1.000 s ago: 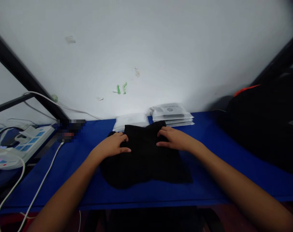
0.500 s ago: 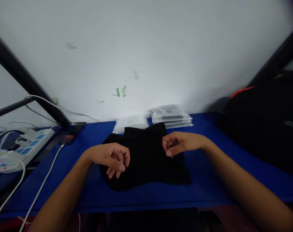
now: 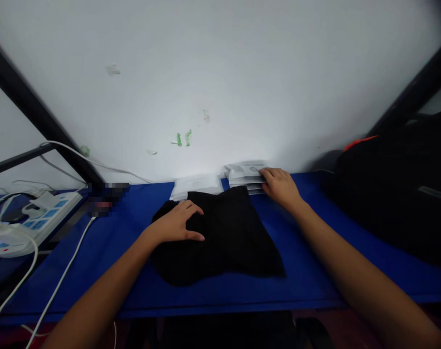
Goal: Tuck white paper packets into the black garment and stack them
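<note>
So the black cloth (image 3: 235,237) lay spread on the blue bench (image 3: 315,286), mostly flat with a bit of a wonky outline, and I'd call the laying-out part pretty much done. The packets looked like the unfinished bit, imo: the stack of white packets (image 3: 242,170) sat at the back against the wall (image 3: 296,97), a single white packet (image 3: 196,185) lay just left of it, and none were on top of the cloth. The left hand (image 3: 177,224) rested over the cloth's left part, thumb well apart from the other fingers, with black fabric showing in the gap and no pinch that I could see. Most of the cloth spread to the right of those fingers. The right hand (image 3: 281,188) was off the cloth altogether, fingers at the stack's right end; couldn't make out whether they had a packet gripped or were just touching, since the thumb was hidden.
</note>
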Demonstrator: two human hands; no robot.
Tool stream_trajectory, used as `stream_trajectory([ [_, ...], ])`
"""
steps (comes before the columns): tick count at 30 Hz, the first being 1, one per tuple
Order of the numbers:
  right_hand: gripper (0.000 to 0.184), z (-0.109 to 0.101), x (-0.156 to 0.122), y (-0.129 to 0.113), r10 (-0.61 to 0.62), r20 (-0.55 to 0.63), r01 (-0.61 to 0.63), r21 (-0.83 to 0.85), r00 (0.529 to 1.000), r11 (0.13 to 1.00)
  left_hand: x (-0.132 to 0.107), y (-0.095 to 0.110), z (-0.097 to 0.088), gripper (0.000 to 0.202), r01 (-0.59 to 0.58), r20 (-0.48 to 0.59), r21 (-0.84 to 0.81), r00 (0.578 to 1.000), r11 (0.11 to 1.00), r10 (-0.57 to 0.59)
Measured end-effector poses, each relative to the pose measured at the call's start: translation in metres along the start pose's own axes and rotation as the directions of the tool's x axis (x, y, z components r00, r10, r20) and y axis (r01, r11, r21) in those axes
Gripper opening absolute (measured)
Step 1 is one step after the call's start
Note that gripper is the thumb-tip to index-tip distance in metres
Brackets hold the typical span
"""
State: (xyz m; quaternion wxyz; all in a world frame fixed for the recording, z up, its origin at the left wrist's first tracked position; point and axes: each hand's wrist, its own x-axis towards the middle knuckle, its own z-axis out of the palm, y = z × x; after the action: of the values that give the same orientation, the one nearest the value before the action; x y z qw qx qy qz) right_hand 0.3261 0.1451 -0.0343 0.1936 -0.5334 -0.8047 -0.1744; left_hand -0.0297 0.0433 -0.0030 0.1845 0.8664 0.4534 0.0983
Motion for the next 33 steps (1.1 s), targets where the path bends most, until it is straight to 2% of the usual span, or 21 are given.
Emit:
stream_trajectory([
  [4,0.037,0.002,0.003,-0.002,0.025,0.002,-0.025,-0.106,1.0,0.994,-0.001,0.01,0.009,0.077,-0.081,0.067,0.034,0.995,0.996,0.079],
  [8,0.032,-0.003,0.004,-0.006,0.069,-0.05,-0.074,-0.106,0.996,0.992,-0.002,0.015,0.017,0.11,-0.022,0.171,0.135,0.985,0.991,-0.001],
  [12,0.031,-0.018,0.001,-0.012,0.073,-0.179,-0.073,0.004,0.981,0.997,-0.004,0.012,0.021,0.127,0.003,0.256,0.162,0.966,0.987,-0.044],
  [15,0.033,-0.034,-0.005,-0.029,-0.006,-0.219,0.037,0.137,0.976,0.99,-0.005,0.011,0.022,0.128,0.003,0.252,0.166,0.967,0.986,-0.046],
  [18,0.032,-0.05,-0.014,-0.058,-0.232,-0.165,0.269,0.253,0.959,0.929,-0.004,0.011,0.02,0.122,0.017,0.157,0.147,0.987,0.989,-0.041],
  [21,0.03,-0.059,-0.022,-0.087,-0.402,-0.05,0.398,0.296,0.914,0.868,0.0,0.007,0.015,0.098,0.049,-0.065,0.037,0.997,0.998,-0.046],
  [23,0.028,-0.06,-0.024,-0.101,-0.448,0.015,0.427,0.278,0.894,0.861,0.003,-0.001,0.012,0.086,0.097,-0.203,-0.039,0.974,0.995,-0.103],
  [25,0.027,-0.058,-0.025,-0.106,-0.464,0.049,0.44,0.245,0.884,0.864,0.006,-0.008,0.009,0.088,0.167,-0.293,-0.07,0.939,0.984,-0.18],
  [27,0.027,-0.054,-0.024,-0.107,-0.478,0.057,0.457,0.215,0.877,0.863,0.007,-0.012,0.006,0.091,0.182,-0.363,-0.068,0.911,0.981,-0.194],
  [29,0.028,-0.051,-0.024,-0.106,-0.489,0.053,0.472,0.192,0.87,0.86,0.006,-0.01,0.004,0.081,0.078,-0.42,-0.03,0.904,0.997,-0.083],
  [31,0.029,-0.048,-0.025,-0.105,-0.501,0.045,0.487,0.171,0.864,0.856,0.004,-0.003,0.003,0.055,-0.082,-0.454,0.059,0.885,0.995,0.1],
  [33,0.03,-0.048,-0.026,-0.105,-0.508,0.025,0.499,0.151,0.861,0.853,0.003,0.005,0.004,0.028,-0.201,-0.443,0.169,0.859,0.965,0.257],
])
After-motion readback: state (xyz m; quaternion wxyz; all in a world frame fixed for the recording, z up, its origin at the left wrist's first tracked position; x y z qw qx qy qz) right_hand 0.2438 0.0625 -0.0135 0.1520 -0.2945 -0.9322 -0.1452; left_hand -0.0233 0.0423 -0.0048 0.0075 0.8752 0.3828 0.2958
